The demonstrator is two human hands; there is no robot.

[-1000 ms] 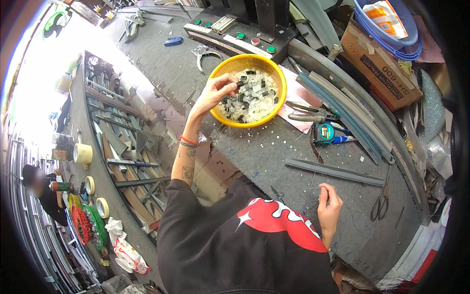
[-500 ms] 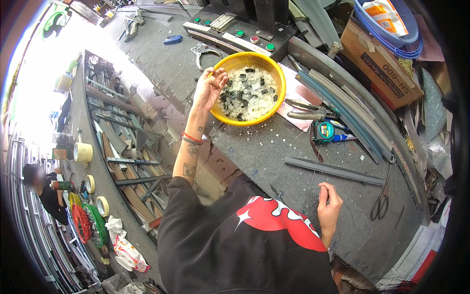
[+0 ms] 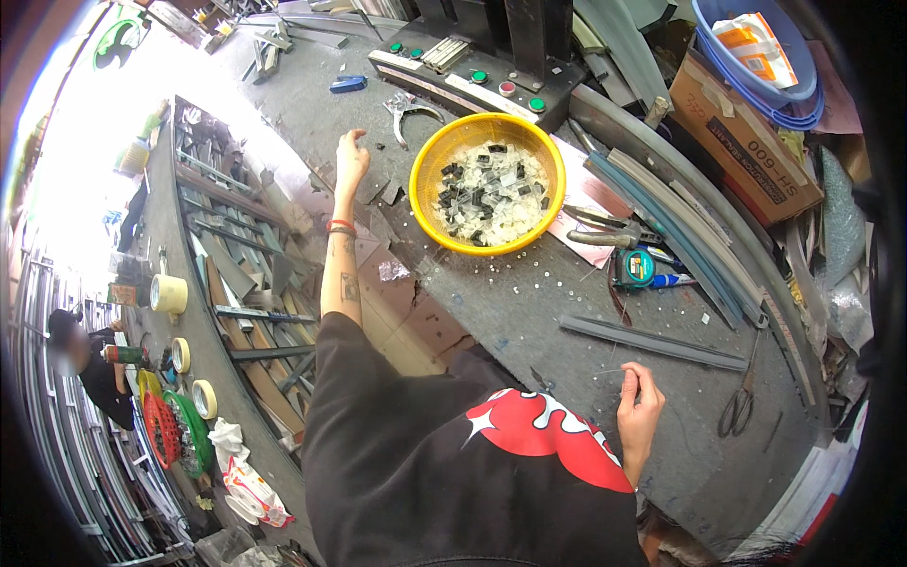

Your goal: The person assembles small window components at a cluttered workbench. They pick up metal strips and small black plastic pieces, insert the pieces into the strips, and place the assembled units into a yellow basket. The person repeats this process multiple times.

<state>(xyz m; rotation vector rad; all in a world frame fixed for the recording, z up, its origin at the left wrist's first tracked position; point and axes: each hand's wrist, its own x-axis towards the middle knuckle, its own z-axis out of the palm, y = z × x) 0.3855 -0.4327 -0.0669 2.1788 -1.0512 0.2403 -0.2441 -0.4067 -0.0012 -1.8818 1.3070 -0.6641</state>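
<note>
My left hand (image 3: pixel 351 158) is stretched out over the grey workbench (image 3: pixel 510 312), left of a yellow bowl (image 3: pixel 430 180) filled with small clear and black pieces. Its fingers are curled and seen from the back, so whatever they may hold is hidden. A red band sits on that wrist. My right hand (image 3: pixel 641 408) rests near the bench's front edge, fingers pinched on a thin wire (image 3: pixel 609 372) that points left. My black shirt with a red and white print fills the lower middle.
A grey metal strip (image 3: pixel 652 342) lies ahead of the right hand, scissors (image 3: pixel 737 408) to its right. Pliers (image 3: pixel 605 233), a tape measure (image 3: pixel 635 267), long profiles, a cardboard box (image 3: pixel 746 142) and a push-button panel (image 3: pixel 472 77) ring the bowl. Tape rolls (image 3: pixel 168 294) and another person (image 3: pixel 87 370) are at left.
My left hand has come out of the yellow bowl and moved left over the bench. The right hand has stayed in place.
</note>
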